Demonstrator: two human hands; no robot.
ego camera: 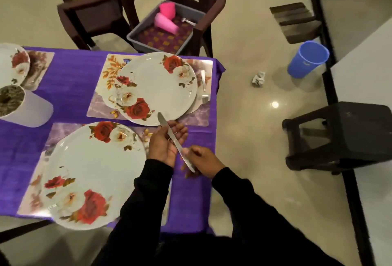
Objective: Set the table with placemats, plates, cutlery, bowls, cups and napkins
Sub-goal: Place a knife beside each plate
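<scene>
Head view, with every place given relative to the far rose plate (pixel 157 87):

- Far to its left, at the picture's edge, a third rose-printed plate (pixel 12 64) lies on a placemat (pixel 39 68), and just below that stands a white cup (pixel 25 108) (dark contents, too blurred to name).
- Below and to its left, the near rose plate (pixel 93 176) sits on its own placemat (pixel 34 191), its far rim close to the far plate's near rim.
- The far rose plate itself rests on a floral placemat (pixel 106 74) over the purple tablecloth (pixel 72 79).
- Above it, beyond the table, a grey tub (pixel 135 38) stands on a brown plastic chair (pixel 191 0) and holds two pink cups (pixel 166 21) and some cutlery (indistinct).
- Just below its near rim, the left hand (pixel 165 144) is open, palm up with fingers loosely spread, and the table knife (pixel 176 141) lies across it, the rounded tip overlapping the rim.
- Below and to its right, the right hand (pixel 203 159) pinches the knife's lower end with curled fingers.
- Just beside its right rim, a fork (pixel 204 87) lies on the same placemat.
- Well to its right, on the floor, lie a crumpled paper (pixel 258 79), a blue cup (pixel 307 59) and a dark stool (pixel 343 136).
</scene>
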